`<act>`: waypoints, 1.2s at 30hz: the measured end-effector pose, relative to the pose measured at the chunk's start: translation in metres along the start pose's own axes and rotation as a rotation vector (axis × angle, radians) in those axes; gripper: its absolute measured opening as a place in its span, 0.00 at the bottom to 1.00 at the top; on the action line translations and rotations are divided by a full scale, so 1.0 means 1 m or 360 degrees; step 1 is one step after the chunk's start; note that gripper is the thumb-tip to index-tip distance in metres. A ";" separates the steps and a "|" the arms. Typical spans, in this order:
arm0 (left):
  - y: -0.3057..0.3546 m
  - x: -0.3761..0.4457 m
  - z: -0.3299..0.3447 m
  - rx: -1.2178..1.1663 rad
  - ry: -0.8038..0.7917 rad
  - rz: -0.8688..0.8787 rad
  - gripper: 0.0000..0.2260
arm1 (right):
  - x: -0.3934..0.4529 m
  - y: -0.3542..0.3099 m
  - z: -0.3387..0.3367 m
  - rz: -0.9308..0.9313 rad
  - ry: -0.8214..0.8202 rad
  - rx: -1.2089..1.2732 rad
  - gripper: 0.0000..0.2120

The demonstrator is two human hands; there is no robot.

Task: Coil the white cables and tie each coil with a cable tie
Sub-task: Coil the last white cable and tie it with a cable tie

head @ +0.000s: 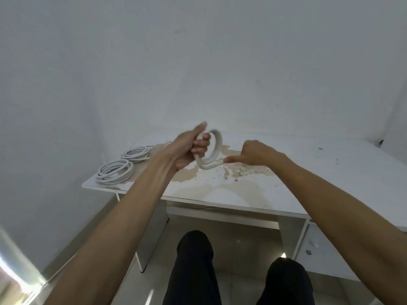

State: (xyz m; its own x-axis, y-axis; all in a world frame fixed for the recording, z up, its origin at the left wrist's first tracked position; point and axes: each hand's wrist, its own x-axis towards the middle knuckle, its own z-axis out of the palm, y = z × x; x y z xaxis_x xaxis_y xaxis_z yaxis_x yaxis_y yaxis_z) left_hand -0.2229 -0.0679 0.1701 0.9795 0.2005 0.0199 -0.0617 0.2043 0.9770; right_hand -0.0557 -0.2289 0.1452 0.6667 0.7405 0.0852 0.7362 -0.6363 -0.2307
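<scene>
The head view holds three coils of round white plastic cable. One, the white cable coil in hand (213,150), is raised above the white laminate desk (286,172) near its middle. The left hand (189,148) grips this coil, its fingers curled through the loop and its thumb stretched up along the far side. The right hand (253,154) sits just to the right of the coil, fingers folded in, with its thumb tip touching the coil's lower right edge where the strands bend. What the folded fingers hold, if anything, cannot be told, since the back of the hand covers them.

Two more coils lie flat at the desk's left end: the near white coil (115,173) by the front corner and the far white coil (136,153) just behind it, close together but apart. Whether either carries a tie is too small to make out. The held coil is blurred, so its strands cannot be counted.

A brown stain (220,179) spreads over the desktop under the hands. Two knees in black trousers (193,260) show at the bottom edge, cut off by the frame. The desk's right end has a white drawer front (330,245).
</scene>
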 end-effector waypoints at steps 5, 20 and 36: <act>-0.036 -0.006 0.036 0.0645 -0.0127 0.0050 0.20 | 0.007 -0.008 -0.029 0.0311 -0.0347 0.0086 0.26; -0.117 0.000 0.024 0.1614 0.0365 0.0340 0.24 | -0.012 -0.035 -0.033 0.0333 -0.0674 0.1165 0.15; -0.107 0.016 0.032 0.0795 0.0598 0.0374 0.26 | -0.042 -0.085 0.049 0.0257 0.0628 0.1369 0.18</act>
State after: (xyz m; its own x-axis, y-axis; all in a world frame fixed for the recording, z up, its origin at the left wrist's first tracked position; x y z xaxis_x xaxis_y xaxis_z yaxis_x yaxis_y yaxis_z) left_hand -0.1941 -0.1177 0.0724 0.8117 0.5243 0.2574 -0.0807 -0.3358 0.9385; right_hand -0.1520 -0.1958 0.1137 0.8593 0.4318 0.2740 0.3990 -0.2309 -0.8874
